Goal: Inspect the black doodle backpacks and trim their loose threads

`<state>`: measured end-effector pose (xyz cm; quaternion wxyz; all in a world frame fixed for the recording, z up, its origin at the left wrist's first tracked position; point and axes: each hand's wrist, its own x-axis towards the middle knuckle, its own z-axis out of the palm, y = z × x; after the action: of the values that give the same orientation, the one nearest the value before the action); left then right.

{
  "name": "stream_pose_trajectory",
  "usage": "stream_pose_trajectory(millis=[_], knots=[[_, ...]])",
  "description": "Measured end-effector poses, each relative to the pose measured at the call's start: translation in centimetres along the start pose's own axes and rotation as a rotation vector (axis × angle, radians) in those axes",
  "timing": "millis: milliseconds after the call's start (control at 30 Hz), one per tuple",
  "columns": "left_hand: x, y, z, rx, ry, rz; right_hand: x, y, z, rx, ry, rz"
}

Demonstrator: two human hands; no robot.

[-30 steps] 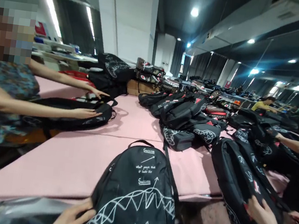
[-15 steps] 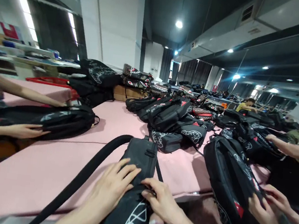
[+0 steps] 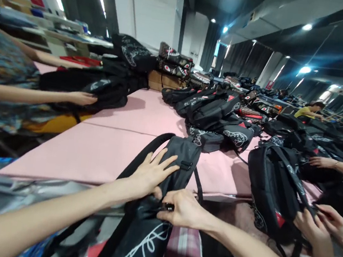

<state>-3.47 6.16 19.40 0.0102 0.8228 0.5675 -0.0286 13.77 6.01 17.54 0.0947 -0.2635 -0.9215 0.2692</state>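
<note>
A black backpack (image 3: 162,195) hangs over the near edge of the pink surface (image 3: 92,156), apparently so its side can be worked. The left hand (image 3: 151,172) lies flat with fingers spread, pinning the fabric. The right hand (image 3: 180,207) is curled shut, pinching a small dark zipper pull (image 3: 167,207). Both forearms reach forward, converging on the bag.

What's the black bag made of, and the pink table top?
The bag looks like woven synthetic cloth, matte with a faint sheen, folding softly under the left hand. The table top seems a smooth pink sheet, maybe paper or board; a seam shows.
</note>
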Motion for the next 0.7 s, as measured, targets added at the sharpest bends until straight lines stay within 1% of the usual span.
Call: stream_pose_trajectory(millis=[100,167,267,333,367,400,433,467,500,600,633,667,700], knots=[[0.1,0.6,1.1,-0.018,0.063,-0.036,0.2,-0.3,1.3,0.121,0.051,-0.108],[0.5,0.8,2.0,-0.026,0.105,-0.065,0.4,-0.2,1.7,0.23,0.074,-0.143],[0.7,0.0,3.1,-0.064,0.165,-0.059,0.5,0.2,2.0,0.345,0.094,-0.177],[0.0,-0.8,3.2,-0.138,0.239,-0.012,0.4,0.6,1.9,0.349,0.092,-0.197],[-0.7,-1.1,3.0,-0.192,0.296,-0.007,0.2,0.7,1.8,0.33,0.091,-0.201],[-1.6,-1.3,2.7,-0.263,0.355,-0.029,-0.1,0.9,1.8,0.3,0.095,-0.197],[-2.7,-1.2,2.3,-0.357,0.391,-0.085,-0.3,1.0,1.7,0.262,0.101,-0.184],[-3.9,-1.0,1.9,-0.483,0.367,-0.171,-0.6,1.1,1.7,0.216,0.109,-0.169],[-5.2,-0.6,1.5,-0.636,0.264,-0.28,-0.8,1.1,1.7,0.165,0.119,-0.158],[-8.1,1.1,1.5,-1.179,-0.276,-0.632,-1.4,0.9,2.3,-0.038,0.154,-0.194],[-8.5,1.6,1.8,-1.351,-0.407,-0.734,-1.5,0.7,2.7,-0.126,0.172,-0.228],[-8.7,1.9,2.4,-1.491,-0.468,-0.827,-1.6,0.4,3.3,-0.218,0.194,-0.268],[-8.6,2.2,3.1,-1.588,-0.481,-0.909,-1.7,0.1,3.9,-0.308,0.216,-0.312]])
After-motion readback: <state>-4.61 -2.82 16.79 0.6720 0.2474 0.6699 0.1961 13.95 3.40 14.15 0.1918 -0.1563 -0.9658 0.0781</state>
